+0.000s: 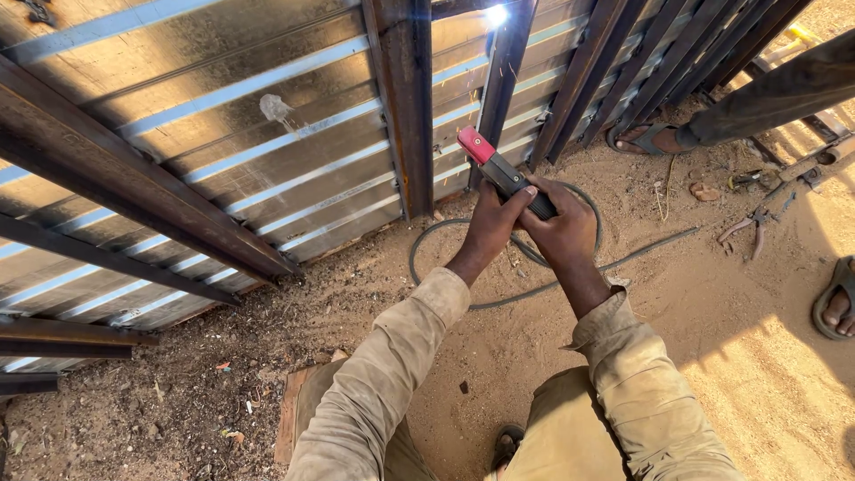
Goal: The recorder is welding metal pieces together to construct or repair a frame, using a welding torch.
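Over sandy ground, both hands meet on a welding holder, a black-handled tool with a red tip that points up and to the left toward the metal gate. Left hand is curled closed around the lower part of the black handle, its thumb laid along the top of the grip. Right hand is likewise closed, fingers wrapped round the rear end of the handle, touching the left hand so the two form one tight grasp. Both forearms come up from tan sleeves at the bottom of the view.

A dark cable loops on the sand just beneath the hands and trails off to the right. Right in front of the red tip stands a rusty upright bar of the gate, with ribbed sheet metal behind it. A bright white glare shows at the top of the next bar.

Off to the right, pliers lie on the sand, well apart from the hands. Another person's sandalled foot rests near the gate's base, and a second foot shows at the right edge.
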